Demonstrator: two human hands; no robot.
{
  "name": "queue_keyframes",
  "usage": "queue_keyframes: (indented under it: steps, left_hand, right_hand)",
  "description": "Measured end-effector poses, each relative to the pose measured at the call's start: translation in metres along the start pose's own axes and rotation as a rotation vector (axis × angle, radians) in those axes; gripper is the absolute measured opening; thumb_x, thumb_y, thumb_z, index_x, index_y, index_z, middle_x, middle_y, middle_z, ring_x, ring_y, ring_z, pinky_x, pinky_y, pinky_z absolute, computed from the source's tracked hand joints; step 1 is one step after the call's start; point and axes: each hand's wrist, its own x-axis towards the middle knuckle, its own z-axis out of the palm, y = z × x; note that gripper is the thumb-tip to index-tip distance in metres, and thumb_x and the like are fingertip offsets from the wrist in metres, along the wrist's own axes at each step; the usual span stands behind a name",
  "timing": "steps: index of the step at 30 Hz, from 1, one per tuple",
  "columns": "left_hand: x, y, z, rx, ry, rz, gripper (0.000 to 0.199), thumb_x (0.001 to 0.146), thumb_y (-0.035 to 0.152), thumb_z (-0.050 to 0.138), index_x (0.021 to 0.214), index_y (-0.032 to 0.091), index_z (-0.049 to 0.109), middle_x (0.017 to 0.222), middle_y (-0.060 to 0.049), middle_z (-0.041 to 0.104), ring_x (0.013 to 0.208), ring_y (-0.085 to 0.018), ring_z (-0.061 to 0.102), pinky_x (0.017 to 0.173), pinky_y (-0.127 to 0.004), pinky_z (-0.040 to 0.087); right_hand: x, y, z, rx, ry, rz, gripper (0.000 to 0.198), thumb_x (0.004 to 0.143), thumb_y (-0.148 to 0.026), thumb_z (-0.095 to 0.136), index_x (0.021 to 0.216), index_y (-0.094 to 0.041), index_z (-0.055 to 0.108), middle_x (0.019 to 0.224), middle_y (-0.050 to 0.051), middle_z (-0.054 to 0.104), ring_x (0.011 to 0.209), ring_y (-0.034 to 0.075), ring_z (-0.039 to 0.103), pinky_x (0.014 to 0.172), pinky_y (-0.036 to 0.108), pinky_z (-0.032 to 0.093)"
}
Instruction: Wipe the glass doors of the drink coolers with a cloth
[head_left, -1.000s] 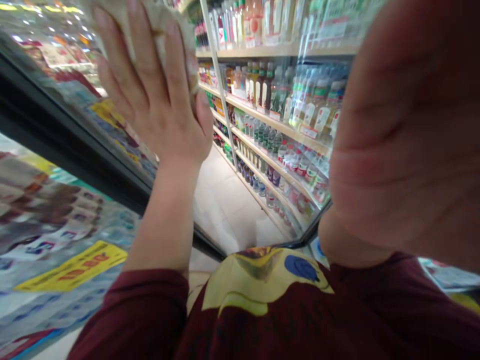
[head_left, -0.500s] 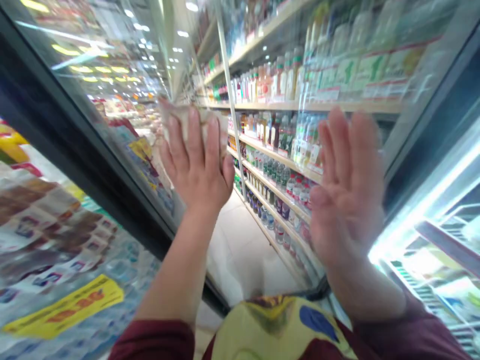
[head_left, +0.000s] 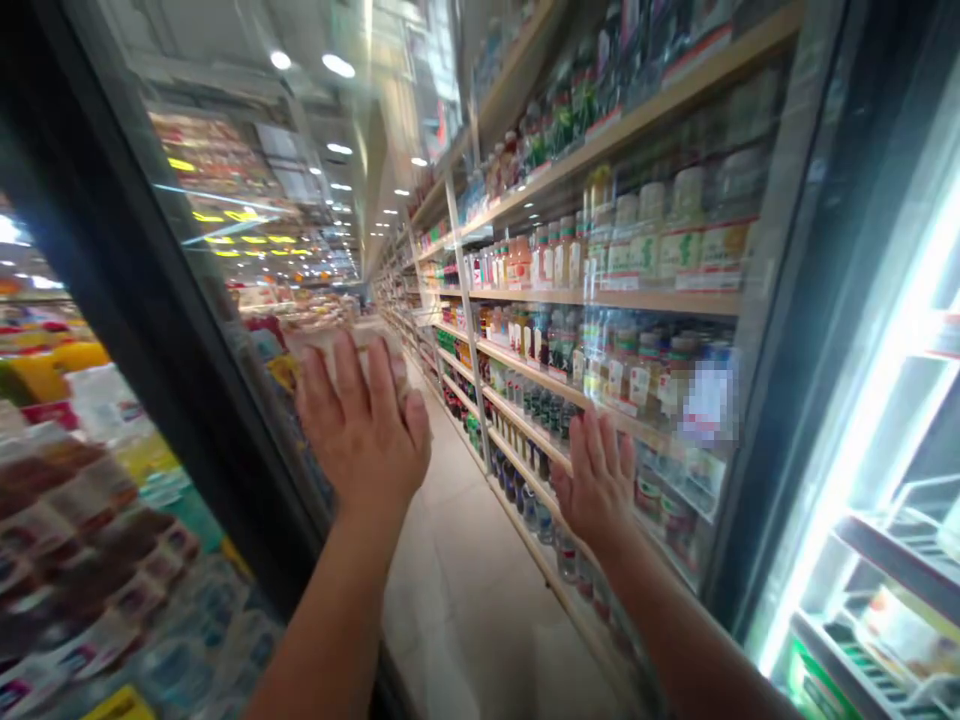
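My left hand (head_left: pixel 364 430) lies flat, fingers extended, over a pale folded cloth (head_left: pixel 394 360) held against a clear glass door. The cloth's edges show beyond the fingertips; its middle is hidden under the hand. My right hand (head_left: pixel 600 480) is farther right and lower, its back toward me, fingers straight and nothing seen in it. Whether its palm touches the glass I cannot tell. The door's dark frame (head_left: pixel 161 300) slants down on the left, and another dark upright (head_left: pixel 787 300) stands on the right.
Shelves of bottles (head_left: pixel 660 240) line the right side, behind the glass. A pale tiled floor (head_left: pixel 450 540) runs along the aisle. Stacked packaged goods (head_left: pixel 97 540) stand at lower left. At right, a bright light strip (head_left: pixel 847 440) borders wire racks (head_left: pixel 900 640).
The view has tilted up and turned. My left hand with the cloth appears lower and slightly left. My right hand has moved forward, looking smaller and lower, and its fingers are now sharper.
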Motion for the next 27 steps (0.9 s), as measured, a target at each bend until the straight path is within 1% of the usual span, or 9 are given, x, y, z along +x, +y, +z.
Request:
queue_keyframes:
  steps: [3,6,8,12,14,16,19,21,27]
  left_hand:
    - [-0.043,0.014,0.007,0.009,0.013,0.068,0.076,0.093,0.030,0.058,0.159,0.016,0.024,0.164,-0.016,0.022,0.154,-0.037,0.011,0.122,-0.061,0.020]
    - [-0.070,0.019,0.009,0.002,-0.007,0.239,0.077,0.092,0.029,0.062,0.159,0.019,0.025,0.161,-0.015,0.032,0.154,-0.034,0.014,0.124,-0.054,0.020]
    - [-0.060,0.011,0.006,-0.004,-0.015,0.223,0.075,0.092,0.030,0.061,0.159,0.022,0.026,0.160,-0.014,0.034,0.154,-0.034,0.014,0.124,-0.054,0.019]
    - [-0.011,-0.012,-0.001,-0.003,0.040,-0.008,0.072,0.094,0.032,0.056,0.158,0.016,0.027,0.163,-0.018,0.025,0.152,-0.041,0.013,0.122,-0.062,0.017]
    - [-0.007,-0.009,0.000,-0.003,0.043,-0.060,0.073,0.095,0.031,0.055,0.159,0.015,0.024,0.164,-0.018,0.022,0.153,-0.041,0.013,0.122,-0.063,0.016]
    - [-0.024,0.006,0.006,-0.024,0.022,-0.013,0.074,0.095,0.031,0.055,0.160,0.017,0.023,0.164,-0.016,0.023,0.153,-0.037,0.012,0.123,-0.060,0.015]
    - [-0.055,0.027,0.015,-0.079,-0.007,0.207,0.074,0.094,0.031,0.059,0.159,0.022,0.026,0.159,-0.012,0.035,0.154,-0.030,0.014,0.125,-0.051,0.016]
    - [-0.054,0.028,0.017,-0.100,-0.005,0.270,0.073,0.093,0.031,0.061,0.158,0.025,0.028,0.158,-0.010,0.039,0.154,-0.029,0.016,0.125,-0.048,0.017]
    - [-0.004,0.000,0.011,-0.092,0.075,0.014,0.073,0.094,0.032,0.057,0.159,0.020,0.027,0.163,-0.015,0.027,0.152,-0.041,0.017,0.121,-0.063,0.020]
  right_hand:
    - [-0.002,0.000,0.003,0.013,0.020,0.003,0.071,0.100,-0.038,0.045,0.161,-0.014,0.018,0.152,0.017,0.048,0.153,0.027,0.026,0.126,0.048,0.015]
    - [-0.003,-0.001,0.004,0.023,0.028,0.004,0.071,0.100,-0.038,0.046,0.161,-0.015,0.019,0.151,0.017,0.050,0.152,0.027,0.030,0.125,0.048,0.015]
    - [-0.002,-0.001,0.004,0.024,0.032,-0.003,0.071,0.100,-0.037,0.046,0.161,-0.014,0.019,0.150,0.017,0.051,0.152,0.026,0.030,0.126,0.048,0.014]
    - [-0.001,-0.002,0.004,0.006,0.038,-0.014,0.071,0.099,-0.035,0.046,0.161,-0.012,0.019,0.150,0.018,0.051,0.153,0.026,0.027,0.127,0.048,0.012]
    - [-0.002,-0.003,0.003,-0.002,0.012,-0.007,0.071,0.099,-0.034,0.046,0.161,-0.012,0.019,0.151,0.018,0.050,0.153,0.027,0.026,0.126,0.049,0.011]
    - [-0.002,-0.003,0.003,-0.003,-0.023,-0.002,0.071,0.099,-0.033,0.046,0.161,-0.012,0.017,0.152,0.018,0.048,0.153,0.028,0.025,0.126,0.051,0.011]
    - [-0.003,-0.002,0.003,-0.003,-0.051,-0.001,0.072,0.099,-0.035,0.045,0.161,-0.012,0.016,0.155,0.019,0.045,0.153,0.029,0.024,0.125,0.052,0.012]
    - [-0.002,-0.002,0.004,-0.013,-0.038,-0.008,0.072,0.099,-0.037,0.044,0.160,-0.010,0.017,0.155,0.020,0.044,0.154,0.029,0.024,0.125,0.052,0.012]
    - [-0.002,-0.005,0.004,-0.018,0.018,-0.025,0.070,0.098,-0.033,0.047,0.159,-0.009,0.024,0.152,0.018,0.049,0.153,0.028,0.025,0.127,0.049,0.013]
